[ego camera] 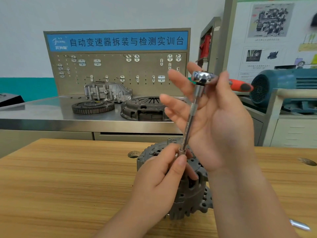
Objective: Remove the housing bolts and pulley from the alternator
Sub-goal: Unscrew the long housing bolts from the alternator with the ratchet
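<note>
Two bare forearms reach in from the bottom edge. The left hand [159, 176] sits low and is seen from the back. Its fingers are curled, with thumb and forefinger pinching the lower end of a socket extension bar [190, 117]. The right hand [216, 121] is raised higher, wrist upright and palm turned leftward, its four fingers straight and fanned apart. Its thumb points up, and the ratchet head [204, 77] lies in the crook between thumb and forefinger.

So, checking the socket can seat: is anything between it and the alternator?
Nothing visible does. The left hand pinches the socket right at the top of the alternator, but its fingers hide the contact itself, so the seating cannot be confirmed.
</note>
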Tool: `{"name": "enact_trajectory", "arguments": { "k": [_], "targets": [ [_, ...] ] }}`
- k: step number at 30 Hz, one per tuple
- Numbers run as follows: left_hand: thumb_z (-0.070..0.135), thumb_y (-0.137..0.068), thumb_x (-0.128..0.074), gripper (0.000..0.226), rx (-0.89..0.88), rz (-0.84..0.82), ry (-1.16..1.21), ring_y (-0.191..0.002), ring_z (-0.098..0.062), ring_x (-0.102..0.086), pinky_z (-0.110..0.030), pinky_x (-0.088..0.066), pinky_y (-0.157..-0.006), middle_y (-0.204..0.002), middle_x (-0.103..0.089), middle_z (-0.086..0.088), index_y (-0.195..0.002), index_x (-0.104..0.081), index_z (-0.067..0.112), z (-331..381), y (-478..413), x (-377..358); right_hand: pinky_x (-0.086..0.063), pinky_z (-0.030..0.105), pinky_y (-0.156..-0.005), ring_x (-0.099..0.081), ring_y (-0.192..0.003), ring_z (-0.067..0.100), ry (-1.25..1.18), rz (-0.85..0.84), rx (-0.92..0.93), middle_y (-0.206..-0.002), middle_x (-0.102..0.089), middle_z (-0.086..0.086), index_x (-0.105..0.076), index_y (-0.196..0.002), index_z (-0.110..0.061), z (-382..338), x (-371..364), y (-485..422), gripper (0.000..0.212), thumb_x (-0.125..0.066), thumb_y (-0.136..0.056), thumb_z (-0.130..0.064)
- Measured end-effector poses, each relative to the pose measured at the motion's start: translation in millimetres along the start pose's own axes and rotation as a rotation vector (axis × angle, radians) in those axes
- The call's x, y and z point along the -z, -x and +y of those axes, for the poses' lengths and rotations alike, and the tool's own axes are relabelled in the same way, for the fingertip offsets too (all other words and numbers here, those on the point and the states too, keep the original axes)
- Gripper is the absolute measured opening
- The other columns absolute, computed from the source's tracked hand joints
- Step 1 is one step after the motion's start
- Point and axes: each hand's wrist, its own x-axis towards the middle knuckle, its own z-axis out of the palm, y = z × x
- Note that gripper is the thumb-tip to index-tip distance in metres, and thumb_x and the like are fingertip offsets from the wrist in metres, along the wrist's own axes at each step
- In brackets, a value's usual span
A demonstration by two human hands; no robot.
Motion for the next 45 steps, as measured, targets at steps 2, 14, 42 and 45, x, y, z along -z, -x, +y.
{"name": "enact_trajectory", "arguments": {
  "k": [2,14,42,45],
  "targets": [
    [0.052,-0.089,-0.037,0.039,0.01,0.01,-0.016,-0.071,-0.021,-0.063,-0.044,-0.046,-0.072,-0.077,-0.071,0.016,-0.092,-0.06,0.021,0.6,-0.2,-0.1,-0.055,0.03,-0.073,-0.071,-0.082,0.018,0.056,0.041,0.057,-0.103,-0.075,-0.002,-0.056,-0.124,-0.024,1.7,-0.8,0.6,0.043,-0.032,-0.098,-0.047],
    [0.054,-0.087,-0.042,0.027,0.021,0.022,0.085,-0.065,-0.019,-0.061,-0.039,-0.051,-0.064,-0.077,-0.07,0.015,-0.105,-0.059,0.042,-2.8,0.1,-1.2,-0.055,0.028,-0.076,-0.072,-0.083,0.02,0.024,-0.002,0.043,-0.104,-0.075,-0.002,-0.057,-0.124,-0.023,1.8,-5.1,2.1,0.052,-0.04,-0.082,-0.049],
    [0.054,-0.09,-0.037,0.03,-0.019,0.027,0.021,-0.064,-0.015,-0.057,-0.034,-0.045,-0.061,-0.075,-0.066,0.024,-0.094,-0.059,0.033,-2.0,-0.5,0.0,-0.053,0.029,-0.08,-0.071,-0.087,0.017,0.079,0.03,0.068,-0.106,-0.074,-0.001,-0.059,-0.122,-0.026,4.1,-5.9,2.6,0.038,-0.043,-0.093,-0.045],
    [0.054,-0.083,-0.044,0.036,0.034,0.044,0.072,-0.064,-0.035,-0.056,-0.043,-0.044,-0.059,-0.074,-0.07,0.017,-0.092,-0.062,0.024,-0.5,-0.5,0.1,-0.05,0.035,-0.094,-0.063,-0.113,0.014,0.193,0.057,0.212,-0.122,-0.068,-0.009,-0.064,-0.116,-0.033,4.9,-8.0,3.4,0.029,-0.053,-0.089,-0.032]
  ]
}}
